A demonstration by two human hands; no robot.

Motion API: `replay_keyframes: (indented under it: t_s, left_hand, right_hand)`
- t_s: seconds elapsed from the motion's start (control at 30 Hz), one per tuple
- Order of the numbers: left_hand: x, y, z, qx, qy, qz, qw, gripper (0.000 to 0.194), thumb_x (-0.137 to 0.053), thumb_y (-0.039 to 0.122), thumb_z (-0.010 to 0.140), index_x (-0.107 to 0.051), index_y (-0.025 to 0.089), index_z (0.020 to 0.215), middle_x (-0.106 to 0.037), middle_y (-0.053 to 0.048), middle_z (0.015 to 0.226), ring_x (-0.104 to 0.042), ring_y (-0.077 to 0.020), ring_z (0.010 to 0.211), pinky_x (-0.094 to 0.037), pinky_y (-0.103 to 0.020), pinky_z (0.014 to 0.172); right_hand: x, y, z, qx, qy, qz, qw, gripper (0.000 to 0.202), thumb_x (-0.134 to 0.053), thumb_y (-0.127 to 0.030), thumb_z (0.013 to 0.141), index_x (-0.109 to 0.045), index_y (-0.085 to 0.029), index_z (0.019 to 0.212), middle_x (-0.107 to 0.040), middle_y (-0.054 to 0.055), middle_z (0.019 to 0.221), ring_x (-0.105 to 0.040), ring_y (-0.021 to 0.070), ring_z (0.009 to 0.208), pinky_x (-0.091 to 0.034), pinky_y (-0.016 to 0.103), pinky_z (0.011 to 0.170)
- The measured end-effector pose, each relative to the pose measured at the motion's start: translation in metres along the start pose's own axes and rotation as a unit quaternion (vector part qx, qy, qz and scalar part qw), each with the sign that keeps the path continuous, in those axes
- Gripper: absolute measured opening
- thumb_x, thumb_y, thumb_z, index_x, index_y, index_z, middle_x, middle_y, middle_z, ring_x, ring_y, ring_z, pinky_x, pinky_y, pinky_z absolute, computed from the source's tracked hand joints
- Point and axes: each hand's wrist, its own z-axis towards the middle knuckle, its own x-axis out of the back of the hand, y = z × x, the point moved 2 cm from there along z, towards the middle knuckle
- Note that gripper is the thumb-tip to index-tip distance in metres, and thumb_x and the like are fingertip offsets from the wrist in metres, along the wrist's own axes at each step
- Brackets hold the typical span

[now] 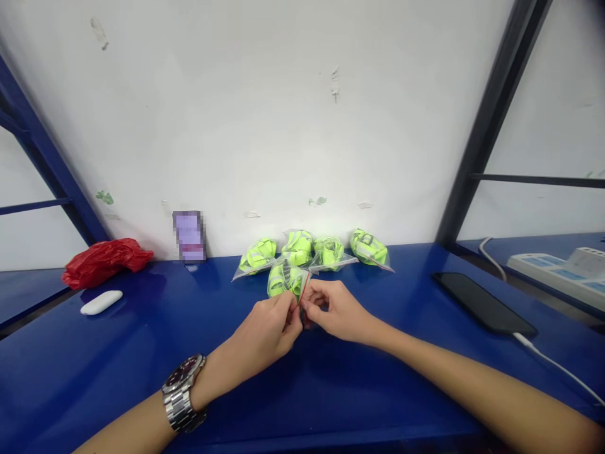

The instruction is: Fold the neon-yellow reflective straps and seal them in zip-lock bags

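Both hands meet at the middle of the blue table, pinching the top edge of a clear zip bag (283, 277). Inside that bag is a rolled bundle of bright yellow-green strap with silver reflective bands. My left hand (274, 321), below a steel wristwatch (183, 392), has thumb and finger closed on the bag's edge. Opposite it, my right hand (333, 309) pinches the same edge by its red seal line. Just beyond lie several similar bagged bundles, among them a left one (258, 255), a middle one (328, 252) and a right one (368, 246).
A red plastic bag (106, 261) and a white earbud case (101, 302) lie at the left. One phone (190, 236) leans on the wall; a black phone (484, 302) with a white cable rests at the right, near a power strip (558, 277). Metal posts (486, 139) flank the blue table (378, 391).
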Motion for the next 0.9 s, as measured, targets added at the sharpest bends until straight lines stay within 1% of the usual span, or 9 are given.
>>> replay_keyframes:
  t_s: [0.13, 0.2, 0.27, 0.47, 0.53, 0.63, 0.73, 0.83, 0.9]
  left_hand:
    - [0.009, -0.005, 0.001, -0.051, 0.113, 0.157, 0.98, 0.018, -0.041, 0.013, 0.085, -0.042, 0.02, 0.068, -0.05, 0.002, 0.057, -0.044, -0.0107, 0.046, -0.03, -0.024, 0.046]
    - [0.017, -0.014, 0.001, -0.037, 0.192, 0.182, 0.964, 0.019, -0.043, 0.013, 0.084, -0.042, 0.02, 0.067, -0.047, 0.003, 0.055, -0.043, -0.0097, 0.045, -0.03, -0.023, 0.047]
    - [0.021, -0.021, 0.001, -0.023, 0.225, 0.163, 0.96, 0.018, -0.045, 0.012, 0.084, -0.042, 0.019, 0.068, -0.047, 0.004, 0.055, -0.044, -0.0088, 0.047, -0.032, -0.022, 0.048]
    - [0.008, -0.01, -0.003, -0.107, 0.114, 0.054, 0.986, 0.012, -0.039, 0.014, 0.092, -0.045, 0.019, 0.083, -0.05, 0.002, 0.068, -0.048, -0.01, 0.055, -0.039, -0.023, 0.055]
    - [0.007, -0.008, -0.005, -0.103, 0.096, 0.016, 0.99, 0.012, -0.037, 0.016, 0.094, -0.046, 0.019, 0.086, -0.05, 0.002, 0.07, -0.049, -0.0103, 0.057, -0.04, -0.023, 0.057]
    - [0.012, -0.022, -0.005, 0.011, 0.152, -0.034, 0.988, 0.016, -0.035, 0.024, 0.097, -0.048, 0.019, 0.088, -0.052, 0.001, 0.072, -0.051, -0.012, 0.062, -0.043, -0.025, 0.062]
    - [0.014, -0.05, -0.003, 0.197, 0.229, -0.085, 0.95, 0.025, -0.036, 0.039, 0.097, -0.051, 0.018, 0.1, -0.06, -0.006, 0.092, -0.058, -0.0182, 0.084, -0.045, -0.032, 0.078]
    - [0.004, -0.075, 0.001, 0.322, 0.176, -0.269, 0.891, 0.044, -0.04, 0.053, 0.092, -0.056, 0.016, 0.108, -0.064, -0.012, 0.107, -0.061, -0.0247, 0.097, -0.047, -0.038, 0.086]
    - [-0.005, -0.082, 0.004, 0.359, 0.106, -0.429, 0.822, 0.047, -0.045, 0.053, 0.09, -0.061, 0.012, 0.104, -0.068, -0.014, 0.101, -0.065, -0.0255, 0.091, -0.05, -0.037, 0.082]
  right_hand:
    - [0.009, -0.002, 0.003, -0.026, 0.083, -0.166, 0.982, 0.013, -0.051, -0.011, 0.072, -0.046, -0.019, 0.062, -0.051, -0.005, 0.048, -0.051, 0.01, 0.043, -0.035, 0.02, 0.045]
    - [0.02, -0.001, 0.004, -0.04, 0.138, -0.22, 0.965, 0.017, -0.05, -0.015, 0.073, -0.043, -0.019, 0.058, -0.049, -0.004, 0.047, -0.048, 0.0099, 0.044, -0.032, 0.021, 0.046]
    - [0.028, 0.001, 0.003, -0.059, 0.166, -0.245, 0.953, 0.02, -0.049, -0.018, 0.076, -0.042, -0.019, 0.057, -0.049, -0.004, 0.048, -0.049, 0.0107, 0.047, -0.031, 0.022, 0.048]
    - [0.019, 0.002, -0.002, -0.018, 0.137, -0.244, 0.96, 0.017, -0.053, -0.032, 0.083, -0.041, -0.021, 0.08, -0.051, -0.004, 0.064, -0.049, 0.0132, 0.055, -0.032, 0.024, 0.053]
    - [0.017, 0.006, -0.002, -0.009, 0.137, -0.227, 0.964, 0.018, -0.05, -0.035, 0.086, -0.039, -0.022, 0.081, -0.049, -0.004, 0.065, -0.048, 0.0138, 0.056, -0.033, 0.025, 0.054]
    - [0.024, 0.018, 0.001, -0.03, 0.163, -0.086, 0.982, 0.021, -0.051, -0.037, 0.087, -0.039, -0.022, 0.077, -0.05, -0.003, 0.068, -0.051, 0.0141, 0.062, -0.04, 0.027, 0.059]
    - [0.031, 0.029, 0.005, -0.083, 0.165, 0.172, 0.968, 0.03, -0.065, -0.043, 0.079, -0.044, -0.021, 0.079, -0.056, -0.003, 0.075, -0.058, 0.014, 0.068, -0.05, 0.03, 0.067]
    - [0.033, 0.034, 0.007, -0.103, 0.153, 0.313, 0.932, 0.032, -0.077, -0.037, 0.07, -0.053, -0.019, 0.08, -0.058, -0.002, 0.077, -0.061, 0.0136, 0.068, -0.053, 0.032, 0.069]
    - [0.033, 0.036, 0.008, -0.108, 0.143, 0.35, 0.92, 0.027, -0.079, -0.031, 0.069, -0.059, -0.017, 0.081, -0.06, 0.0, 0.078, -0.063, 0.0139, 0.069, -0.054, 0.031, 0.069]
